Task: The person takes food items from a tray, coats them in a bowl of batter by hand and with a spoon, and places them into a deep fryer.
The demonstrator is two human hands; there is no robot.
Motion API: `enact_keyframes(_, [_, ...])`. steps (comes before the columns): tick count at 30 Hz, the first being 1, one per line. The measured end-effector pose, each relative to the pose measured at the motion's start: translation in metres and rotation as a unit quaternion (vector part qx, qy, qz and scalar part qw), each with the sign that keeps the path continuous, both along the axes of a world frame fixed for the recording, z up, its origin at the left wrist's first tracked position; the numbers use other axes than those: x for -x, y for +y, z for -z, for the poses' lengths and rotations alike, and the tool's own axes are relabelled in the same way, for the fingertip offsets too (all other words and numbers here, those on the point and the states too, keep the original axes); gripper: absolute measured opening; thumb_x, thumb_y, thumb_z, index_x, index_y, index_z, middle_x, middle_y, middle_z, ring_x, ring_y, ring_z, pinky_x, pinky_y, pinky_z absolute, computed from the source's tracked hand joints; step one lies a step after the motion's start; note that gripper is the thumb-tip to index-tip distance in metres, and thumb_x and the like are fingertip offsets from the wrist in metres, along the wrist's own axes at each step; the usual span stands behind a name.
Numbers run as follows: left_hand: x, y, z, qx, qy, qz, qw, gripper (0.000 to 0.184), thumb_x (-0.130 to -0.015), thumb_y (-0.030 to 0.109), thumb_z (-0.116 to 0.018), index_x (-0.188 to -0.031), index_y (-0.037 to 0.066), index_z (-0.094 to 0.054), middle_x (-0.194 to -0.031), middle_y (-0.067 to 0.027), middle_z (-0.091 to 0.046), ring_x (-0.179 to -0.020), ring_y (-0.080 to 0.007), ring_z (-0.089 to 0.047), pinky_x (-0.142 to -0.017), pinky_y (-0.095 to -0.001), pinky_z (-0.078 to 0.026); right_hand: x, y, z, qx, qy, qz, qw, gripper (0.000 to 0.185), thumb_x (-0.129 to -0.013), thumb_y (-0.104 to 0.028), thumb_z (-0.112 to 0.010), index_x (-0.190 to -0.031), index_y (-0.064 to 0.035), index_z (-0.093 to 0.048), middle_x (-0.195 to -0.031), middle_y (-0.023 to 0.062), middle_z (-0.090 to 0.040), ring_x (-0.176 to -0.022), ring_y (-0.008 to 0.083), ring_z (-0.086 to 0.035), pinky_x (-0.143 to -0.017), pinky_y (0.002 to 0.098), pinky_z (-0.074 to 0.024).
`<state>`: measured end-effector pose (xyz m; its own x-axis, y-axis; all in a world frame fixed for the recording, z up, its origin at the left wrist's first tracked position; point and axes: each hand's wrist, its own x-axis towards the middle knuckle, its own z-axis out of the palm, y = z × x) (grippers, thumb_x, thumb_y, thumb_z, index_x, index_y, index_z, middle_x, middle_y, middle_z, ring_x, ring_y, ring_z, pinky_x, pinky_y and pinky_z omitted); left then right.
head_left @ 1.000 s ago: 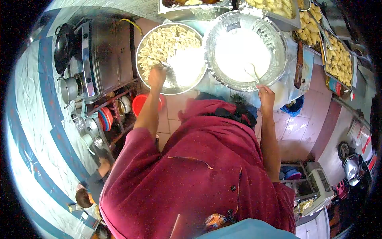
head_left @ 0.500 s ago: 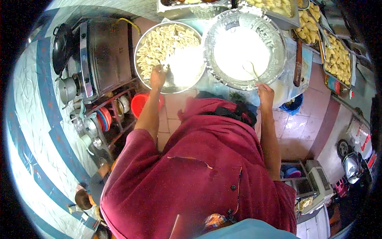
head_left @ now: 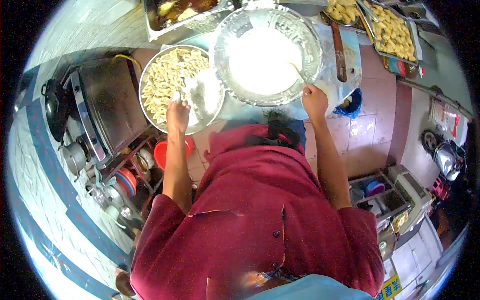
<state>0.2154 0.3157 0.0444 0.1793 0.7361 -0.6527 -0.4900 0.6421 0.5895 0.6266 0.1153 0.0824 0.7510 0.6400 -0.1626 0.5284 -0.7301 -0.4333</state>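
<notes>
Bowl of white mix, top centre. Right hand grasps the spoon leaning in it. Left hand at pale pieces, round tray, upper left; can't tell its grip. Keep spoon inside rim, avoid drips.

A pale blue table carries a round pan beneath the left hand, a wide basin just beyond the right hand, and a brown wooden handle beyond and right of that hand.
</notes>
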Motion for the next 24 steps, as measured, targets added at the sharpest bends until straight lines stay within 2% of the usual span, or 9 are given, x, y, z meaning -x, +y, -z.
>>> enact_keyframes(3, [-0.051, -0.005, -0.024, 0.081, -0.14, 0.038, 0.986, 0.03, -0.086, 0.022, -0.064, -0.11, 0.006, -0.056, -0.092, -0.0048, -0.06, -0.069, -0.0118, -0.05, -0.064, -0.0277, -0.045, 0.003, 0.008, -0.009, 0.055, -0.007, -0.027, 0.998, 0.018, -0.082, -0.024, -0.054, -0.079, -0.0128, -0.067, -0.078, 0.0141, -0.066, -0.075, 0.0369, -0.062, -0.067, 0.0462, -0.0489])
enact_keyframes(5, [-0.084, -0.003, -0.008, 0.066, -0.209, 0.19, 0.957, 0.025, -0.086, 0.02, -0.061, -0.108, 0.009, -0.056, -0.093, -0.0059, -0.061, -0.082, -0.0179, -0.058, -0.072, -0.0319, -0.048, 0.004, 0.008, -0.007, 0.038, -0.003, -0.031, 0.999, 0.017, -0.081, -0.024, -0.053, -0.078, -0.0129, -0.066, -0.079, 0.0146, -0.066, -0.075, 0.0372, -0.062, -0.065, 0.0479, -0.0485])
enact_keyframes(6, [-0.139, -0.011, -0.066, 0.029, -0.127, 0.191, 0.973, 0.032, -0.087, 0.016, -0.058, -0.117, 0.009, -0.053, -0.091, -0.0031, -0.06, -0.078, -0.0143, -0.057, -0.067, -0.0293, -0.048, 0.004, 0.008, -0.005, 0.033, -0.003, -0.029, 0.999, 0.017, -0.081, -0.024, -0.053, -0.078, -0.0128, -0.066, -0.078, 0.0147, -0.066, -0.075, 0.0373, -0.062, -0.065, 0.0482, -0.0485])
enact_keyframes(7, [-0.142, -0.012, -0.024, 0.032, -0.141, 0.245, 0.959, 0.04, -0.086, 0.008, -0.055, -0.125, 0.01, -0.049, -0.09, -0.0017, -0.059, -0.072, -0.0101, -0.054, -0.06, -0.0257, -0.046, 0.005, 0.008, -0.004, 0.027, -0.003, -0.028, 0.999, 0.018, -0.081, -0.024, -0.053, -0.078, -0.0127, -0.066, -0.078, 0.0148, -0.066, -0.075, 0.0374, -0.063, -0.065, 0.0485, -0.0484])
enact_keyframes(9, [-0.191, -0.02, -0.028, -0.043, 0.134, 0.37, 0.918, 0.038, -0.082, 0.007, -0.056, -0.12, 0.008, -0.055, -0.081, -0.0026, -0.059, -0.064, -0.0067, -0.05, -0.052, -0.023, -0.041, 0.003, 0.01, -0.01, 0.051, -0.021, -0.025, 0.998, 0.018, -0.081, -0.024, -0.053, -0.078, -0.0126, -0.066, -0.079, 0.015, -0.066, -0.075, 0.0374, -0.063, -0.065, 0.0488, -0.0483])
enact_keyframes(13, [-0.235, -0.038, 0.006, -0.379, 0.365, 0.441, 0.728, 0.038, -0.078, 0.016, -0.061, -0.116, 0.014, -0.06, -0.078, -0.0098, -0.065, -0.076, -0.0218, -0.063, -0.065, -0.0354, -0.048, 0.001, 0.01, -0.011, 0.07, -0.036, -0.015, 0.997, 0.018, -0.081, -0.025, -0.053, -0.079, -0.0122, -0.067, -0.079, 0.0159, -0.066, -0.075, 0.0372, -0.063, -0.066, 0.0489, -0.0489])
enact_keyframes(14, [-0.239, -0.041, 0.007, -0.37, 0.386, 0.47, 0.702, 0.038, -0.082, 0.022, -0.061, -0.118, 0.009, -0.057, -0.09, -0.0168, -0.067, -0.084, -0.0347, -0.066, -0.075, -0.0452, -0.052, 0.001, 0.011, -0.008, 0.063, -0.039, -0.012, 0.997, 0.018, -0.081, -0.025, -0.054, -0.078, -0.0121, -0.066, -0.077, 0.0164, -0.066, -0.073, 0.0379, -0.062, -0.065, 0.0485, -0.0487])
enact_keyframes(17, [-0.254, -0.045, -0.008, -0.37, 0.505, 0.533, 0.569, 0.04, -0.082, 0.023, -0.061, -0.119, 0.011, -0.054, -0.088, -0.0176, -0.067, -0.082, -0.0367, -0.065, -0.073, -0.0464, -0.051, 0.009, 0.01, 0.0, 0.052, -0.033, -0.015, 0.998, 0.018, -0.082, -0.024, -0.054, -0.077, -0.0125, -0.066, -0.074, 0.0174, -0.064, -0.071, 0.039, -0.061, -0.064, 0.0476, -0.0483])
enact_keyframes(24, [-0.251, -0.043, 0.027, -0.377, 0.505, 0.531, 0.566, 0.036, -0.083, 0.026, -0.057, -0.116, 0.013, -0.051, -0.086, -0.0199, -0.065, -0.079, -0.0392, -0.063, -0.07, -0.0486, -0.05, 0.031, 0.017, -0.007, 0.013, -0.022, -0.062, 0.998, 0.013, -0.077, -0.02, -0.055, -0.076, -0.0142, -0.067, -0.071, 0.0176, -0.064, -0.069, 0.0382, -0.063, -0.063, 0.0471, -0.0494])
